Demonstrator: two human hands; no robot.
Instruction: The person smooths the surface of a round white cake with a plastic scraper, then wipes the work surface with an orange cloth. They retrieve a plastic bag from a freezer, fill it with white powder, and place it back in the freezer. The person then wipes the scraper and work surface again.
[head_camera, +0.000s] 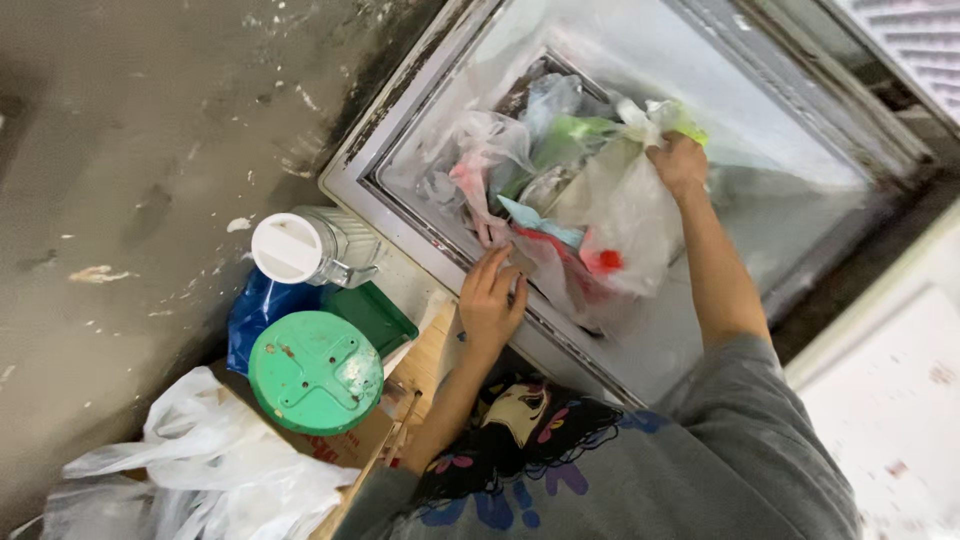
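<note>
Right hand: fingers clenched on the crinkled top of a thin white plastic bag, inside the open chest freezer.
Left hand: fingers loose and spread, resting on soft bags at the freezer's metal rim.
Beside: round green lid, ribbed clear jar with white cap.

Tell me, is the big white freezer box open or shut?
Open. The white chest freezer has no lid over it, plastic bags show inside, and the right hand reaches in.
</note>
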